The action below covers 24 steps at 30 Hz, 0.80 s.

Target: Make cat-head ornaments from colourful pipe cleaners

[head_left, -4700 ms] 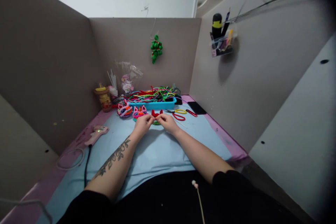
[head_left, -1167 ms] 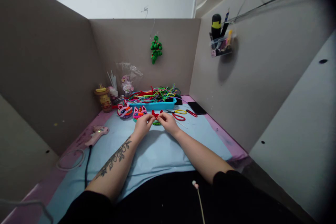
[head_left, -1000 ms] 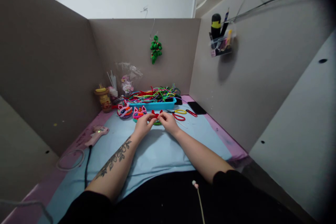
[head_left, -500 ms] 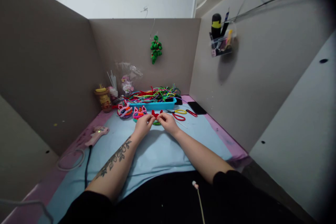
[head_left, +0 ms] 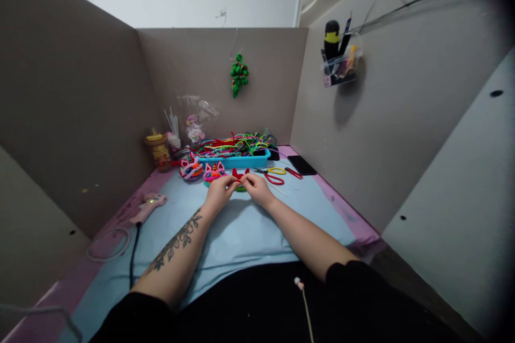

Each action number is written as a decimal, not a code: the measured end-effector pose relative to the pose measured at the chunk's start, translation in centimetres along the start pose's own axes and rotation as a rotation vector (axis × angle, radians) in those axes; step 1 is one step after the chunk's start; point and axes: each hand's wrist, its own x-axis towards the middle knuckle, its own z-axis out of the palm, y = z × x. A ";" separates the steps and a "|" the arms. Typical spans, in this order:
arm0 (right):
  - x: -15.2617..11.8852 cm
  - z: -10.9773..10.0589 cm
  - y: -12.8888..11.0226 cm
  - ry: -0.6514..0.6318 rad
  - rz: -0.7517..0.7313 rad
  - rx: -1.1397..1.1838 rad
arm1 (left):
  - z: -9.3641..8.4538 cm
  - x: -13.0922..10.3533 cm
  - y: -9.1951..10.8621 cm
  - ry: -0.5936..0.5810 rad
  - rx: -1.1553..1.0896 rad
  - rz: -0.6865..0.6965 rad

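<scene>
A small pipe-cleaner figure, red on top with two pointed ears and green below, stands on the light blue cloth. From its left side my left hand pinches the red part with closed fingertips. My right hand does the same from the right, the two sets of fingertips almost meeting. The hands hide much of the figure's middle. Just left of my left hand sits a pink and orange eared pipe-cleaner figure. Another multicoloured figure lies farther left.
Behind the hands stands a blue tray full of pipe cleaners. Red-handled scissors, yellow-handled pliers and a phone lie to the right. A pink glue gun with its cord lies left. Grey panels enclose the table.
My fingertips have shifted very slightly on the red part of the figure. Everything else stays where it was.
</scene>
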 end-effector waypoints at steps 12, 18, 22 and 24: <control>0.1 0.1 0.5 -0.013 0.021 -0.002 | 0.1 0.0 0.0 -0.016 -0.010 0.030; 1.5 -0.6 2.2 0.132 0.282 0.147 | 0.0 -0.1 -0.1 -0.007 0.043 -0.035; 3.3 -2.4 4.1 0.204 0.422 0.042 | 0.0 -0.1 -0.1 -0.029 0.076 -0.054; 4.7 -3.5 4.5 0.228 0.447 -0.051 | 0.0 -0.1 0.0 -0.032 0.088 -0.065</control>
